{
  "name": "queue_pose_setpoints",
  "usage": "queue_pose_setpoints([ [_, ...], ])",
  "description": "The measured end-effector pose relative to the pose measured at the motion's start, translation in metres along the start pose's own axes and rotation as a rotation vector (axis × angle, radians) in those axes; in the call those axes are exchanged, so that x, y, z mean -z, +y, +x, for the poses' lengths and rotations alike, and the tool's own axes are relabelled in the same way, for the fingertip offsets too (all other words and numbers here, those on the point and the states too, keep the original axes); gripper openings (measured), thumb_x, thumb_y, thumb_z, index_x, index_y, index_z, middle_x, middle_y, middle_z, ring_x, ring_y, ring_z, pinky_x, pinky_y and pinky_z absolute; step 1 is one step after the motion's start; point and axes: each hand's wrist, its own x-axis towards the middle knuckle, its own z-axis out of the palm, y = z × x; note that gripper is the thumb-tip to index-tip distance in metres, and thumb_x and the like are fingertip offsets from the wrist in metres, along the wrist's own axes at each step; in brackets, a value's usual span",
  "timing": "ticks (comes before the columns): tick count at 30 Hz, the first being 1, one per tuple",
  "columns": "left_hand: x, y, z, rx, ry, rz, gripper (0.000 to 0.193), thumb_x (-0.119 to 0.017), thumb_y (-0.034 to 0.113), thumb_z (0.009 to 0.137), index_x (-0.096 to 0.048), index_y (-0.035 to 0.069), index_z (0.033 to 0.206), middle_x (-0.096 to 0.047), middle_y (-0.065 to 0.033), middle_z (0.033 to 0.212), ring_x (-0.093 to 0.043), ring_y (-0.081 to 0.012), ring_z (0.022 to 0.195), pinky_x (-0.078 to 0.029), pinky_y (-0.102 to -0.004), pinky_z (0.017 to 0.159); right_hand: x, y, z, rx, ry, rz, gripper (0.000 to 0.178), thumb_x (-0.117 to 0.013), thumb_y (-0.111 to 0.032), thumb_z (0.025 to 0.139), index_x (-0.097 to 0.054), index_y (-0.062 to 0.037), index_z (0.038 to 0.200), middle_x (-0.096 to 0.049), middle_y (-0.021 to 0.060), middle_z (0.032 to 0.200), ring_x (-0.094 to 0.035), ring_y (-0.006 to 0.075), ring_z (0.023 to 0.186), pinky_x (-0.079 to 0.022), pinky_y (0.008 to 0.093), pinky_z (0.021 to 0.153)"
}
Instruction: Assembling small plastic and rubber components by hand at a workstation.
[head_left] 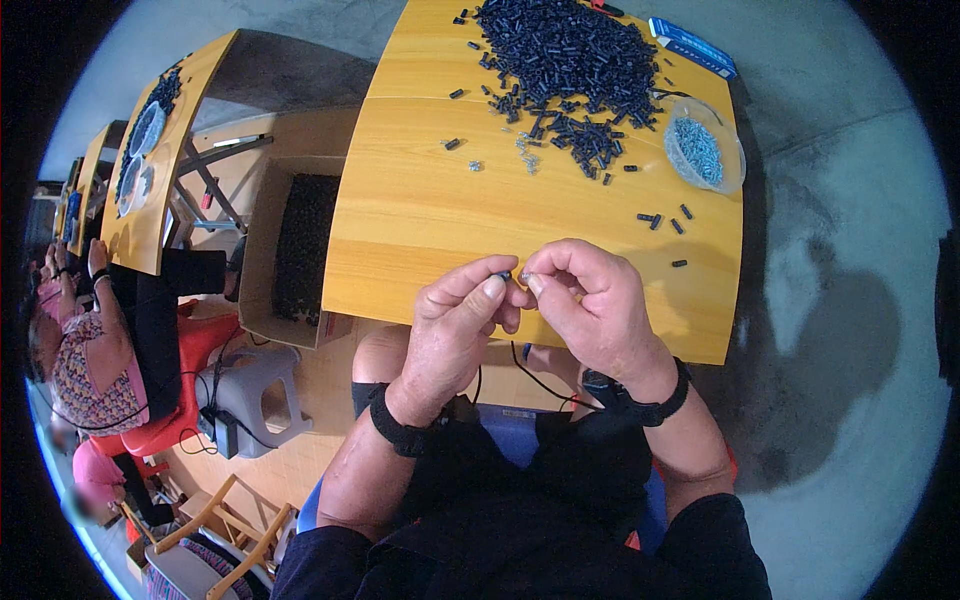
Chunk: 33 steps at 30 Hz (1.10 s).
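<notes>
Above the near edge of the yellow wooden table (pixel 400 220), my left hand (pixel 455 315) pinches a small black plastic part (pixel 503 275) between thumb and fingers. Close beside it, my right hand (pixel 600 305) has thumb and forefinger closed on a tiny silvery piece, which looks like a screw (pixel 526 278). The two fingertips nearly meet, and the fingers partly hide both pieces. Farther back lies a large heap of black plastic parts (pixel 570 60). To its right stands a clear plastic bowl (pixel 738 165) holding many small silvery screws (pixel 697 150).
Several loose black parts (pixel 655 220) and small silvery pieces (pixel 475 166) lie scattered on the table. A blue box (pixel 692 47) sits at the far right. Left of the table are a cardboard box (pixel 262 240) of black parts, a grey stool (pixel 250 390) and a seated person (pixel 95 370).
</notes>
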Motion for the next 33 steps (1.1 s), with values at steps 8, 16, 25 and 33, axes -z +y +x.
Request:
queue_pose_setpoints([
  [8, 0.004, -0.002, -0.004, -0.010, -0.087, -0.068, 0.025, -0.054, 0.009, 0.096, -0.061, 0.000, 0.118, -0.067, -0.0099, 0.095, -0.061, -0.0151, 0.085, -0.050, -0.0275, 0.077, -0.002, -0.010, 0.001, 0.123, -0.012, -0.112, 0.001, -0.056, 0.001, 0.085, -0.057, 0.0004, 0.085, -0.061, 0.0086, 0.074, -0.064, 0.0146, 0.067, -0.051, 0.0276, 0.059],
  [16, 0.003, -0.001, -0.004, -0.015, -0.102, -0.013, 0.024, -0.056, 0.009, 0.095, -0.063, -0.001, 0.116, -0.067, -0.0098, 0.097, -0.061, -0.0149, 0.086, -0.050, -0.0282, 0.078, 0.001, -0.011, 0.001, 0.164, -0.017, -0.152, 0.003, -0.057, 0.002, 0.083, -0.056, -0.0004, 0.084, -0.060, 0.0101, 0.073, -0.064, 0.0185, 0.065, -0.051, 0.0295, 0.058],
  [25, 0.005, 0.003, -0.005, -0.032, -0.077, 0.198, 0.024, -0.058, 0.010, 0.095, -0.064, -0.001, 0.114, -0.068, -0.0077, 0.092, -0.059, -0.0127, 0.083, -0.049, -0.0269, 0.076, 0.004, -0.013, 0.004, 0.255, -0.063, -0.308, 0.005, -0.058, 0.001, 0.082, -0.054, -0.0018, 0.080, -0.058, 0.0121, 0.069, -0.061, 0.0282, 0.062, -0.047, 0.0368, 0.054],
  [33, 0.004, 0.004, -0.006, 0.012, -0.062, 0.190, 0.023, -0.058, 0.012, 0.094, -0.065, -0.001, 0.112, -0.067, -0.0058, 0.089, -0.058, -0.0113, 0.080, -0.048, -0.0257, 0.075, 0.003, -0.017, 0.004, 0.304, -0.067, -0.386, 0.006, -0.059, -0.001, 0.081, -0.054, -0.0026, 0.079, -0.056, 0.0127, 0.066, -0.058, 0.0310, 0.060, -0.044, 0.0403, 0.052],
])
